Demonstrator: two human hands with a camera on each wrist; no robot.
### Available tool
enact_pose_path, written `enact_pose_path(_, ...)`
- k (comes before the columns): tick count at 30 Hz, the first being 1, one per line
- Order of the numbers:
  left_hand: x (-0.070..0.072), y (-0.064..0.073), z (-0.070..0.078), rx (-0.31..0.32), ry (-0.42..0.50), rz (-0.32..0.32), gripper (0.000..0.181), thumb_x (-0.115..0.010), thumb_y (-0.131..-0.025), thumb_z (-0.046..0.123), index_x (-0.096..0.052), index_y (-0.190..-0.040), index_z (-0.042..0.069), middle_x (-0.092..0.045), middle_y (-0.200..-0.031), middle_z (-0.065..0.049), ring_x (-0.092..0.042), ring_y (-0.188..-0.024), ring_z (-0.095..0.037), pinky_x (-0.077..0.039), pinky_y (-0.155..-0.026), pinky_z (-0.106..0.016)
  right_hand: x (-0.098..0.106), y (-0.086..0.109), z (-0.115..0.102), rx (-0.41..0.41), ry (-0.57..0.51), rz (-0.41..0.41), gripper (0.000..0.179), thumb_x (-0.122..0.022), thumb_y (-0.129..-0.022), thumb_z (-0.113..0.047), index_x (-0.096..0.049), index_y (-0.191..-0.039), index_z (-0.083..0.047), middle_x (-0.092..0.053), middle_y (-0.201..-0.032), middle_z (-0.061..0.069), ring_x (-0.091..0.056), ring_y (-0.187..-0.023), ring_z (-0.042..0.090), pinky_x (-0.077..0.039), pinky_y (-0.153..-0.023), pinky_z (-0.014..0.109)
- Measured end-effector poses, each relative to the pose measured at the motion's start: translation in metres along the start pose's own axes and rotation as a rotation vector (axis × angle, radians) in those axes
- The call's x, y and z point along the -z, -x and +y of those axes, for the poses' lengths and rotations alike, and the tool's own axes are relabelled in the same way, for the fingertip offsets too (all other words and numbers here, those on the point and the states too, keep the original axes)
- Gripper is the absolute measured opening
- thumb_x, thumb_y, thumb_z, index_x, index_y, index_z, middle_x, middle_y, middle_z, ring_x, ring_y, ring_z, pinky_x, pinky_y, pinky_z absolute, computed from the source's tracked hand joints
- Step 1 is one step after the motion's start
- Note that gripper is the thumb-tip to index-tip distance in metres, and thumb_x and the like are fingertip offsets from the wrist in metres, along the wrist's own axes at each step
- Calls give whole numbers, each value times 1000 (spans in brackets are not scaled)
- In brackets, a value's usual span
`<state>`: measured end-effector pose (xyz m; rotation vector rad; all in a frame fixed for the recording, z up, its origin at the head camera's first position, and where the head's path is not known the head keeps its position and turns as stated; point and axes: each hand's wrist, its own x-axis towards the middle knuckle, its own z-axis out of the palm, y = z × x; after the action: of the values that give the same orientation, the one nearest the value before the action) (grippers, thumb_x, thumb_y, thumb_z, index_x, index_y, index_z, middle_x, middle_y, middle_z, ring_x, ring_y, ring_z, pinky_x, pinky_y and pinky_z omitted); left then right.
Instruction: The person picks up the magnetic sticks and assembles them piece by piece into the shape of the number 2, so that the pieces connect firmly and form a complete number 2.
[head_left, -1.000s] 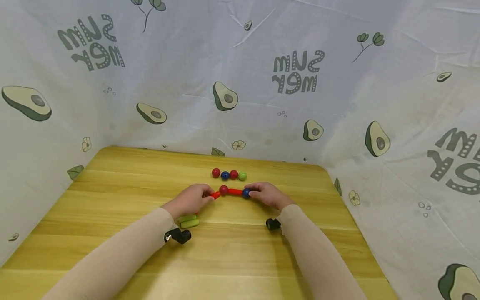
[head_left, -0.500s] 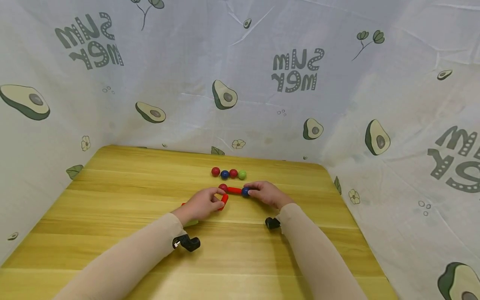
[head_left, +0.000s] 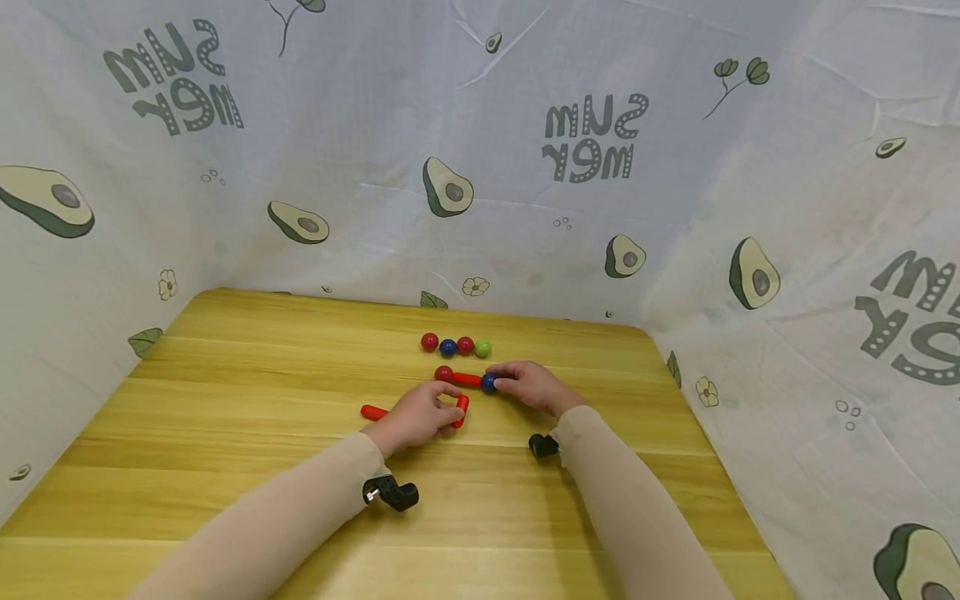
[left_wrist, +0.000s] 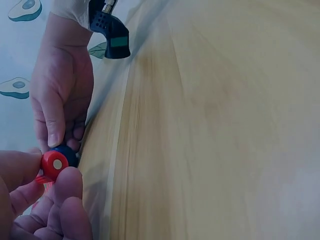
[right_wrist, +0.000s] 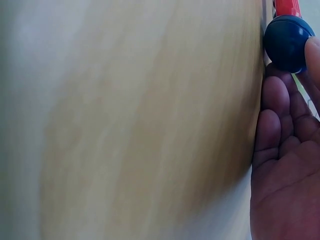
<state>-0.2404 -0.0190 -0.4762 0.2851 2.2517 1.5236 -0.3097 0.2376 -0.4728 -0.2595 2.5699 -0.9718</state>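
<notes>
In the head view my left hand [head_left: 417, 415] pinches a short red magnetic rod [head_left: 462, 410] between thumb and fingers. The left wrist view shows a round metal tip on that red rod [left_wrist: 48, 169]. My right hand [head_left: 531, 387] holds a dark blue ball [head_left: 490, 382] between thumb and fingers. From this ball a second red rod [head_left: 467, 380] runs left to a red ball [head_left: 444, 373], in one line. In the right wrist view the thumb presses the blue ball [right_wrist: 287, 44]. The left hand's rod is apart from this line, nearer me.
Behind the joined pieces, a red ball [head_left: 429, 342], a blue ball [head_left: 447, 347], another red ball [head_left: 465, 345] and a green ball [head_left: 483, 348] form a row. Another red rod [head_left: 372, 412] lies left of my left hand on the wooden table [head_left: 247, 375]. A printed cloth [head_left: 360, 158] hangs behind.
My left hand has moved right and toward me with its red rod, away from the red ball, and turned the rod. My left arm now covers the green rods. The right hand stays on the blue ball.
</notes>
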Motion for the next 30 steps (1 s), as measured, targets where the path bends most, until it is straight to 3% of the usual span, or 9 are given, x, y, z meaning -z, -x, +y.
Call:
enact_pose_path(10,-20,-10,7,19,31,27,34,-68,-103,19,-63,-135,6,-75,-90,-4,-68,-73,-14,-53,-60,-23,0,1,-1,15,-13,5,36,-61,-108,-25,-68,-142,-17,-66,-144,11,-57,-135,32,-36,-123,55)
enact_pose_path(20,-37,-22,15,80,66,66,33,-72,-102,20,-63,-129,3,-74,-84,-6,-67,-68,-16,-52,-55,-22,-1,0,-1,33,6,16,34,-61,-108,-26,-69,-140,-17,-67,-143,10,-57,-137,33,-37,-123,55)
enact_pose_path(30,-45,-27,18,109,115,91,30,-71,-102,20,-62,-126,4,-72,-81,-7,-66,-67,-16,-52,-57,-22,-2,-1,0,45,8,20,34,-62,-107,-25,-70,-139,-18,-68,-141,10,-59,-135,33,-39,-122,53)
